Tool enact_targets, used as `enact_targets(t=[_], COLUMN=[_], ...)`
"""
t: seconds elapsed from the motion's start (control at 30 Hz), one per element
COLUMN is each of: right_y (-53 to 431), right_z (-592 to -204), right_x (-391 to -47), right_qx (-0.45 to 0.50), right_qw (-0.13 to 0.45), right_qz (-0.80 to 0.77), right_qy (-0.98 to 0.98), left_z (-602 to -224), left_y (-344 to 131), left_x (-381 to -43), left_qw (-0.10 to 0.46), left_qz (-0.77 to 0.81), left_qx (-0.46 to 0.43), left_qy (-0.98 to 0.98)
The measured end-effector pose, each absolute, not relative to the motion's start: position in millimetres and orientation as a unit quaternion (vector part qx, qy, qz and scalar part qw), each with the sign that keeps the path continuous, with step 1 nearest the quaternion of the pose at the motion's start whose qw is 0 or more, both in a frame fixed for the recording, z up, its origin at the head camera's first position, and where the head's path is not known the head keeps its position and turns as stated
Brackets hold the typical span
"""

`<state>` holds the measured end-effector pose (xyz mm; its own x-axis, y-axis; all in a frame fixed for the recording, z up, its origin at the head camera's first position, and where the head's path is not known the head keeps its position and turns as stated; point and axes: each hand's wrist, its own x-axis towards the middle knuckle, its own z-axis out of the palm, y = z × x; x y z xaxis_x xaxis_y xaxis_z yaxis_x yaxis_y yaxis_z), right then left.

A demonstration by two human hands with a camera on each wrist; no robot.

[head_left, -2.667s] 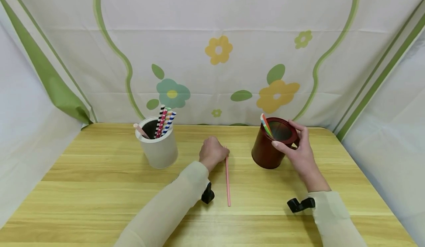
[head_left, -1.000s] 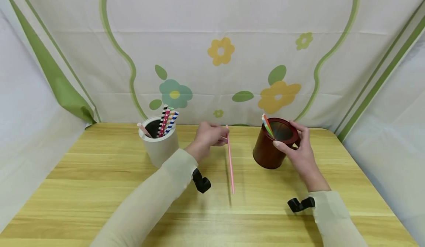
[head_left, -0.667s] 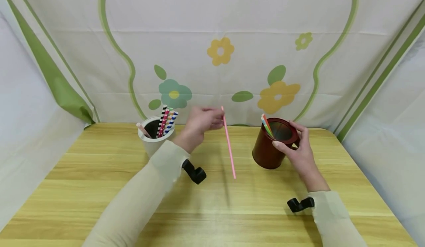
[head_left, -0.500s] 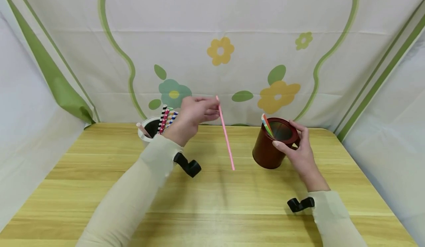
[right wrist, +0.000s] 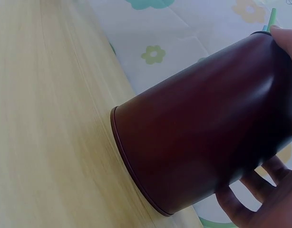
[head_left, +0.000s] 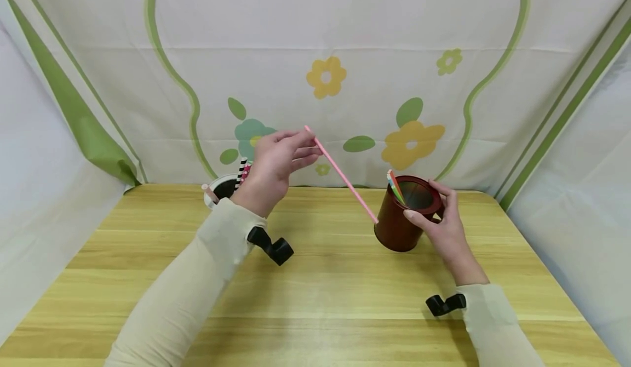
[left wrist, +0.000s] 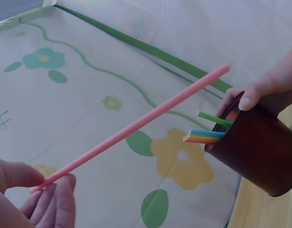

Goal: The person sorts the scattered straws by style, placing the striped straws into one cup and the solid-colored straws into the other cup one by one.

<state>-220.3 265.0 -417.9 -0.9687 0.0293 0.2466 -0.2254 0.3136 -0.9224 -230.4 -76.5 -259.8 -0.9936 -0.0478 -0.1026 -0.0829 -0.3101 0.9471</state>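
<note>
In the head view my left hand (head_left: 276, 167) pinches a plain pink straw (head_left: 342, 175) near its upper end. The straw slants down to the right, its low end in front of the dark red canister's left side. In the left wrist view, thumb and fingertips hold one end of it. My right hand (head_left: 446, 224) grips the dark red canister (head_left: 399, 227) from the right, thumb at the rim and fingers round the far side. The canister stands upright on the table. Several thin coloured straws (left wrist: 205, 135), including blue, orange and green ones, lean inside it.
A white canister (head_left: 209, 197) stands at the table's back left, mostly hidden behind my left hand and forearm. Black-striped, pink-dotted and plain pale pink straws poke out of it. The wooden table (head_left: 315, 301) ends at a flowered curtain (head_left: 276, 71), with white cloth at both sides.
My left hand has lifted the pink straw off the table, moving up and to the left. The straw's lower end has swung right towards the dark red canister. My right hand has stayed put.
</note>
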Motion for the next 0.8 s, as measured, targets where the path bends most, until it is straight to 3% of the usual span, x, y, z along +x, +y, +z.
enact_targets(t=[0.4,0.8], right_y=[264.3,264.0], right_z=[-417.5,-417.7], right_x=[-218.7,-217.3], right_qx=[0.066,0.070], right_qw=[0.106,0.109], right_qz=[0.584,0.583], right_qy=[-0.802,-0.802], left_z=[-266.0,-279.2], left_y=[-47.8,-22.3], left_x=[-223.0,-217.9], left_qw=[-0.110,-0.097], left_qz=[0.822,0.797], left_qx=[-0.029,0.004], left_qy=[0.558,0.596])
